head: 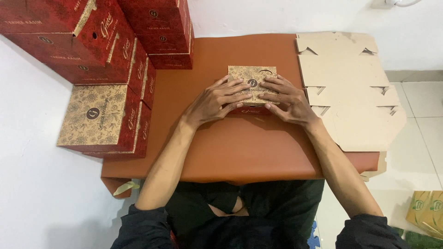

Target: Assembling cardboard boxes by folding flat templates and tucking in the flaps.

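Both hands lie flat on a small patterned box (252, 79) at the middle of the brown counter (240, 147). The left hand (217, 100) and right hand (286, 99) are spread open, fingers pressing down on the lid, not clasping it. Flat cardboard blanks (350, 92) lie at 3 o'clock of the box, just beside the right hand. Finished red boxes (106, 69) are stacked at 9 to 10 o'clock, well apart. Uneven pressure could probably crease the lid or leave a flap unseated; the right wrist might nudge the blanks toward the counter edge.
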